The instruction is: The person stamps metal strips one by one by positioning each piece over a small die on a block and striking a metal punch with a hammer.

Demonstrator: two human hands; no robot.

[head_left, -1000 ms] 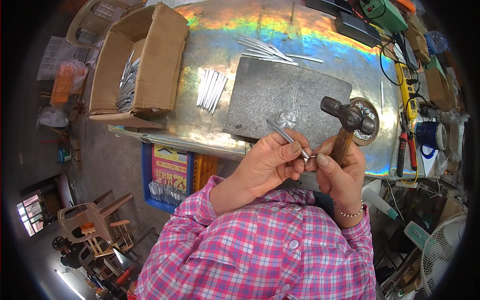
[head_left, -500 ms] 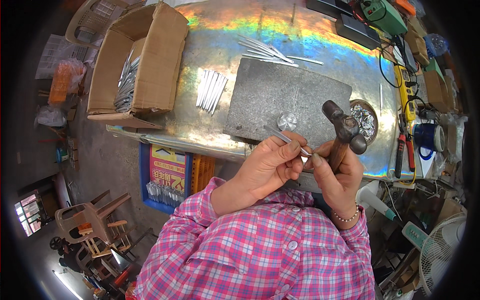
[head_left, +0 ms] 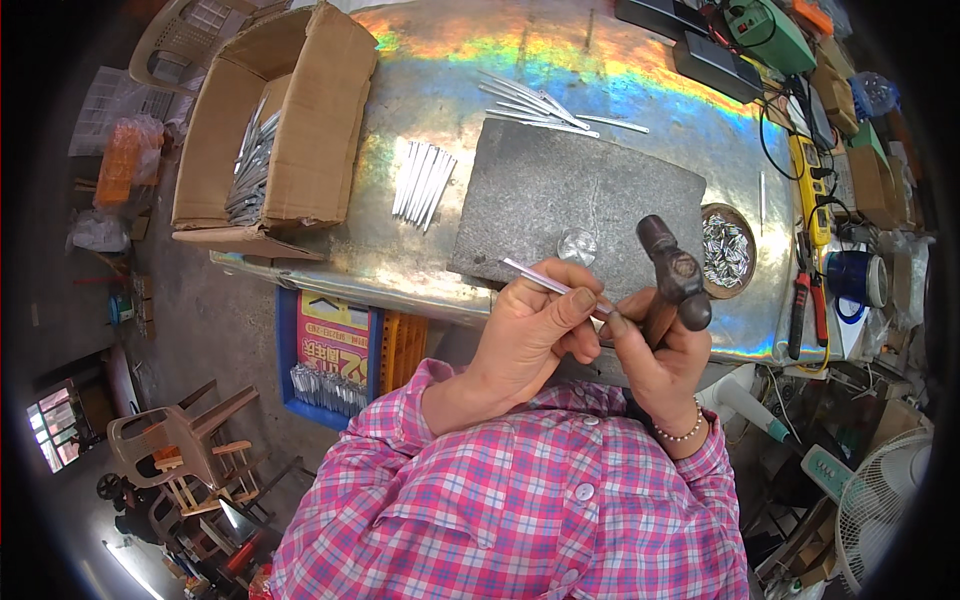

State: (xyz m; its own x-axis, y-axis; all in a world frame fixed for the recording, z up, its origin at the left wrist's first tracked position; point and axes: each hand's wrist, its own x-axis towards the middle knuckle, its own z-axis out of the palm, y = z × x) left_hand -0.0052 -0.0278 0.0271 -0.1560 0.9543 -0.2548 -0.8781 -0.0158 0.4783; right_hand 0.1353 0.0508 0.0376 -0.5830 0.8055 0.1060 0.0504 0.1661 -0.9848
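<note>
My left hand (head_left: 520,335) pinches a narrow silvery metal strip (head_left: 532,276) in front of the near edge of a dark grey slab (head_left: 570,185). The strip slants from upper left down to my right fingertips, which meet its near end. Anything small between those fingertips is hidden. My right hand (head_left: 668,365) also grips a ball-peen hammer (head_left: 672,268) by its wooden handle, head up. On the slab lies a round shiny metal disc (head_left: 577,246). Right of the slab, a round bowl (head_left: 752,252) holds many small shiny metal pieces (head_left: 724,248).
Loose strips (head_left: 535,105) lie behind the slab, and a row of strips (head_left: 424,184) to its left. A cardboard box (head_left: 320,130) with more strips stands at the table's left. Pliers (head_left: 800,300), a yellow power strip (head_left: 814,200) and a dark blue mug (head_left: 857,276) sit at right.
Both hands have drawn slightly toward me, and the strip tilts flatter, its far end further left. The hammer head has swung down and left, uncovering more of the bowl.
</note>
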